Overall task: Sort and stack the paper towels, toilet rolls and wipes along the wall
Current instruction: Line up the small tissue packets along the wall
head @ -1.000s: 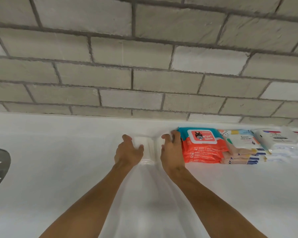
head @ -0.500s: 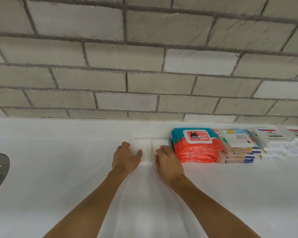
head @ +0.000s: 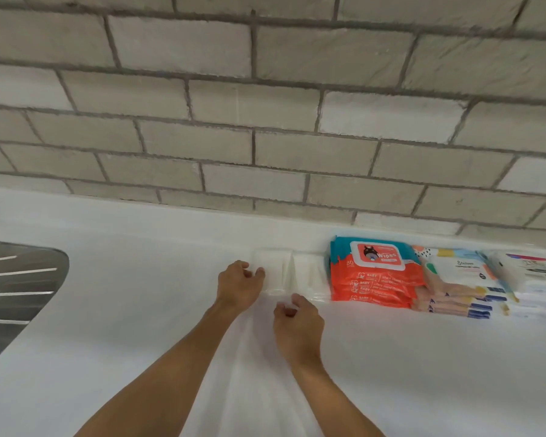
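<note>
A white pack of paper towels (head: 278,272) in clear wrap lies flat on the counter against the wall. It touches the stack of orange and teal wipes packs (head: 375,272) on its right. My left hand (head: 238,287) sits at the pack's left edge, fingers loosely curled, thumb tip touching the wrap. My right hand (head: 298,324) is just in front of the pack, off it, fingers loosely curled and holding nothing. Further right along the wall stand a stack of peach and blue wipes packs (head: 457,285) and white packs (head: 530,272).
The white counter (head: 139,310) runs along a grey brick wall (head: 265,121). A steel sink drainer (head: 16,294) lies at the left edge.
My right hand has come off the pack's right side and drawn back toward me. My left hand has slid slightly left to the pack's edge. The pack now lies against the wall.
</note>
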A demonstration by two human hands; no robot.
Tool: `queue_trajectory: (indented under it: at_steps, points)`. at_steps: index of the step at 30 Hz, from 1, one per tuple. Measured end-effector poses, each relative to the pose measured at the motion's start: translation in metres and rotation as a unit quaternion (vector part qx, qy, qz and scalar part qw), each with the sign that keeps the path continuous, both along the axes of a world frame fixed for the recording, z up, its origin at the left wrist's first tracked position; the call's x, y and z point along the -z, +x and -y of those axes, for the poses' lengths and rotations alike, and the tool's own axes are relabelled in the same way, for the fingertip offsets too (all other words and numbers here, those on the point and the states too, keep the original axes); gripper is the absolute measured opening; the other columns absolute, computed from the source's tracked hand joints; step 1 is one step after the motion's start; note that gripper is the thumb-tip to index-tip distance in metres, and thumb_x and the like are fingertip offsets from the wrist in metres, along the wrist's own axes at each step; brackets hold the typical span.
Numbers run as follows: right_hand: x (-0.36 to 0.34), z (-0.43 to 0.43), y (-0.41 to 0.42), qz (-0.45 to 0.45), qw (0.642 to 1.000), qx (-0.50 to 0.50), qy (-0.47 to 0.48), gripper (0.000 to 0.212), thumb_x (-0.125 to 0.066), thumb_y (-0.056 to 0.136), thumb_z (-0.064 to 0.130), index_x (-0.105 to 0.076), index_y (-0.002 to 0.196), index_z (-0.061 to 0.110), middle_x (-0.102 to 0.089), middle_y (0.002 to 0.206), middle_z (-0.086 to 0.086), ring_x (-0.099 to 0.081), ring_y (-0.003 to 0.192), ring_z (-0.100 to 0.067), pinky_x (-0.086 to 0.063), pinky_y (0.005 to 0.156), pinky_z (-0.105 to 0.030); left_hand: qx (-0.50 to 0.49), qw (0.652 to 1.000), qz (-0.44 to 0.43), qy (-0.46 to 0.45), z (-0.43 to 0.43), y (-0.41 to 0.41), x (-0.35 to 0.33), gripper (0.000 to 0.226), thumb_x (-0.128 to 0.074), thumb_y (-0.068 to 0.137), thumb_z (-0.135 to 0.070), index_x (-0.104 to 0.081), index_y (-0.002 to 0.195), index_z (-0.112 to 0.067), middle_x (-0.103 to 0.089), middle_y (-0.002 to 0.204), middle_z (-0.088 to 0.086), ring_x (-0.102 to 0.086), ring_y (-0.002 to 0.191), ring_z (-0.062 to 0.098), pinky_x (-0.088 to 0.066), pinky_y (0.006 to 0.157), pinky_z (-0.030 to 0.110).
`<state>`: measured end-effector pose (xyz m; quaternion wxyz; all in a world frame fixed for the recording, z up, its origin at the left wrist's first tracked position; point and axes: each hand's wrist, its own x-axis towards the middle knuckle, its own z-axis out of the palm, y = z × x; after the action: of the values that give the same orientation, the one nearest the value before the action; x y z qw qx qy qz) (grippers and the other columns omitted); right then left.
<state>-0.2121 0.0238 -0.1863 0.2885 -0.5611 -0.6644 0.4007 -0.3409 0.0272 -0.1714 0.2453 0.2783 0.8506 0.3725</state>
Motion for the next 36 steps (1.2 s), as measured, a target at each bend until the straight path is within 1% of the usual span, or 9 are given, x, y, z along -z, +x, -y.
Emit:
queue_trajectory:
  at_steps: [3,6,10,13,16,21,24,27,36]
  points:
    - [0.0,-0.003,-0.01,-0.029,0.998,0.024,-0.042,0.014,-0.054,0.09,0.016,-0.049,0.076,0.017,-0.055,0.076,0.001,-0.048,0.076,-0.019,-0.036,0.074,-0.023,0.003,1.0,0.002,-0.009,0.001,0.004,-0.004,0.051,-0.06,0.093,-0.038,-0.054,0.132,-0.006,-0.069,0.107,0.004,-0.06,0.113,0.021,-0.041,0.094,0.023]
    - [0.002,-0.002,-0.016,-0.053,0.994,0.052,-0.079,0.006,-0.055,0.09,0.019,-0.055,0.088,0.014,-0.066,0.093,-0.009,-0.054,0.083,-0.019,-0.041,0.081,-0.026,0.006,1.0,0.003,-0.011,0.004,0.006,-0.01,0.047,-0.061,0.093,-0.034,-0.057,0.129,-0.006,-0.07,0.103,0.006,-0.06,0.112,0.022,-0.041,0.096,0.023]
    - [0.001,0.005,-0.018,-0.106,0.988,0.053,-0.1,0.013,-0.057,0.092,0.017,-0.068,0.095,0.011,-0.069,0.09,0.002,-0.063,0.088,-0.016,-0.044,0.078,-0.017,0.013,0.999,-0.036,-0.026,0.003,-0.002,-0.006,0.019,-0.062,0.092,-0.032,-0.053,0.075,-0.027,-0.057,0.074,-0.008,-0.056,0.088,0.023,-0.045,0.091,0.026]
    - [-0.003,0.006,-0.02,-0.105,0.989,0.04,-0.101,0.01,-0.056,0.092,0.016,-0.063,0.087,0.012,-0.06,0.076,0.012,-0.06,0.082,-0.013,-0.038,0.062,-0.005,0.014,0.999,-0.03,-0.036,0.002,-0.008,-0.002,0.035,-0.063,0.091,-0.033,-0.063,0.118,-0.011,-0.067,0.11,0.004,-0.06,0.109,0.023,-0.043,0.096,0.026]
    - [-0.008,0.007,-0.024,-0.099,0.987,0.025,-0.126,0.028,-0.056,0.095,0.021,-0.059,0.121,0.013,-0.061,0.095,0.01,-0.056,0.093,-0.009,-0.038,0.081,-0.006,0.016,0.999,-0.035,-0.03,0.003,-0.013,-0.003,0.05,-0.063,0.091,-0.036,-0.055,0.131,-0.007,-0.064,0.123,0.006,-0.058,0.116,0.022,-0.042,0.098,0.026]
    - [-0.015,0.001,-0.034,0.02,0.995,-0.051,-0.082,0.049,-0.055,0.095,0.024,-0.042,0.138,0.004,-0.051,0.128,-0.008,-0.054,0.113,-0.023,-0.039,0.092,-0.017,0.045,0.997,-0.051,-0.024,0.0,-0.026,0.0,0.039,-0.062,0.092,-0.032,-0.06,0.123,-0.009,-0.066,0.114,0.007,-0.06,0.109,0.023,-0.041,0.092,0.022]
    - [-0.024,0.005,-0.035,0.112,0.988,-0.101,-0.039,0.04,-0.051,0.097,0.025,-0.041,0.129,0.002,-0.042,0.127,-0.014,-0.054,0.11,-0.028,-0.046,0.09,-0.027,0.066,0.996,-0.056,-0.014,0.0,-0.03,0.001,0.011,-0.063,0.091,-0.029,-0.057,0.085,-0.023,-0.056,0.086,0.0,-0.053,0.085,0.018,-0.037,0.079,0.02]
    - [-0.035,0.0,-0.042,0.151,0.983,-0.102,0.022,0.033,-0.046,0.099,0.022,-0.042,0.125,0.002,-0.047,0.122,-0.016,-0.052,0.112,-0.029,-0.044,0.092,-0.03,0.078,0.995,-0.056,-0.003,-0.003,-0.036,0.006,0.038,-0.064,0.089,-0.028,-0.035,0.065,-0.03,-0.048,0.075,-0.005,-0.047,0.079,0.018,-0.037,0.074,0.022]
    - [-0.032,-0.035,-0.077,0.24,0.967,-0.087,-0.006,0.032,-0.043,0.1,0.025,-0.045,0.123,0.002,-0.056,0.124,-0.015,-0.05,0.118,-0.03,-0.04,0.095,-0.031,0.089,0.994,-0.059,0.027,-0.001,-0.039,0.01,0.042,-0.058,0.091,-0.02,-0.032,0.058,-0.022,-0.042,0.058,-0.005,-0.05,0.07,0.021,-0.037,0.061,0.025]
